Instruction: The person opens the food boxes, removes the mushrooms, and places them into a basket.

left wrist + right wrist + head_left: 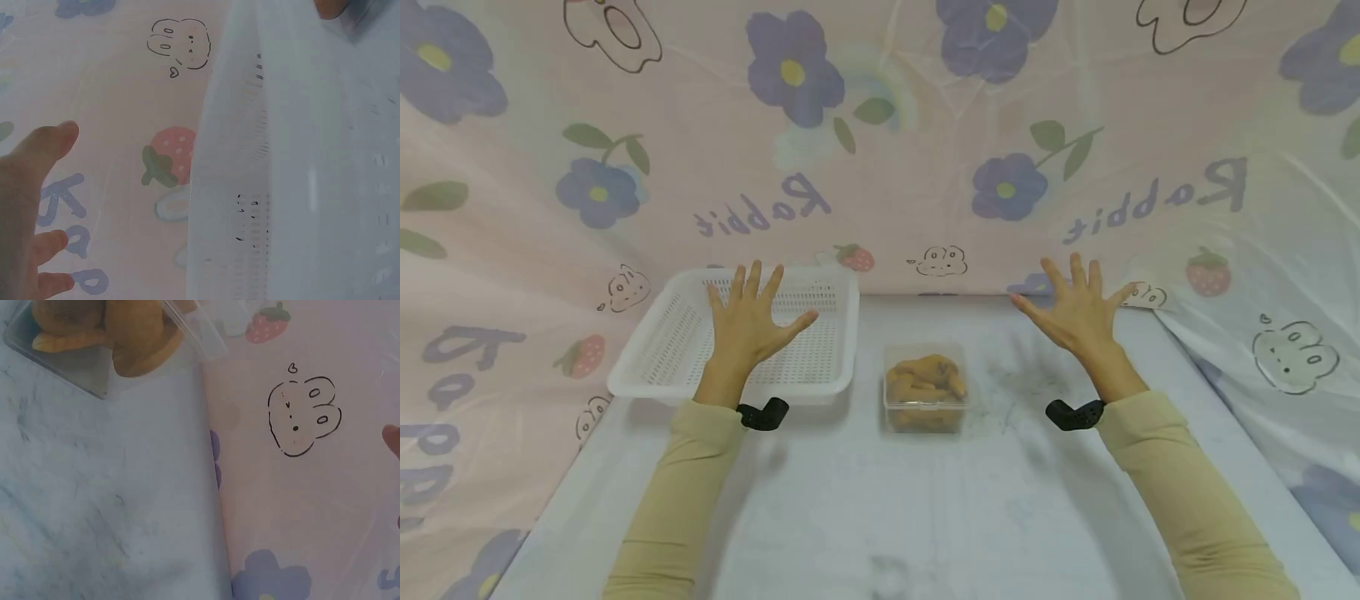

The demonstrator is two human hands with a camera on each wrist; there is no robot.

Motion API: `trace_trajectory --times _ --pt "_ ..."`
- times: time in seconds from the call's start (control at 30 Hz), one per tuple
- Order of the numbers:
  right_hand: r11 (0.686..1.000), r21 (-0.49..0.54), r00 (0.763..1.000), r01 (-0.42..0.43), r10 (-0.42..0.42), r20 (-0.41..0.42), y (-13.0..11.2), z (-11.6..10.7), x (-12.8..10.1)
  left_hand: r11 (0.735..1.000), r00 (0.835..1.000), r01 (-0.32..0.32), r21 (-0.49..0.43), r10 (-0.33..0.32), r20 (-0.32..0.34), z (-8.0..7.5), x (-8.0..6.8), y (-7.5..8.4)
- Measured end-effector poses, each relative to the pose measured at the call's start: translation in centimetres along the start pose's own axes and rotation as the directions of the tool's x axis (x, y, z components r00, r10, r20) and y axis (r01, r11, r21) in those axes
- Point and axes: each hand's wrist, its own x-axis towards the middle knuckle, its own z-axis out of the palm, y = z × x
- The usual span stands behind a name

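In the head view both hands hover above the table with fingers spread and straight, holding nothing. My left hand (751,321) hangs over the white perforated basket (662,367), which shows in the left wrist view as a white wall (294,187) beside my fingers (31,187). My right hand (1078,312) floats over the bare table to the right of a small clear plastic box (925,421) filled with orange-brown pieces (925,382). The right wrist view shows that box (200,344) at its top left, and one fingertip (392,439) at its right edge.
A pale marbled table (880,500) carries the basket and box. A pink sheet printed with flowers, strawberries and rabbits (925,167) drapes behind and down both sides. Black wrist mounts (763,414) sit on both forearms.
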Motion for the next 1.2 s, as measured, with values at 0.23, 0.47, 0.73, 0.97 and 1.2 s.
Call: trace_trajectory --times 0.23,0.47,0.73,0.97,1.2 --pt "0.992 0.102 0.995 0.076 -0.068 -0.076 -0.7 0.4 -1.0 0.998 0.999 -0.053 -0.018 0.053 -0.003 0.1 -0.6 0.5" --pt "0.926 0.32 0.978 0.202 -0.172 -0.119 -1.4 1.6 -2.6 0.976 0.969 -0.199 -0.091 0.182 -0.166 0.8 -1.5 1.3" --pt "0.818 0.525 0.97 0.236 -0.229 -0.08 -2.5 3.2 -4.7 0.933 0.926 -0.321 -0.16 0.274 -0.26 2.4 -3.1 2.6" --pt "0.739 0.636 0.968 0.224 -0.247 -0.053 -3.2 4.3 -6.3 0.901 0.888 -0.403 -0.163 0.342 -0.307 3.2 -4.3 4.2" --pt "0.659 0.727 0.964 0.195 -0.266 -0.017 -4.1 5.7 -7.6 0.873 0.863 -0.456 -0.176 0.384 -0.328 4.5 -5.1 5.9"
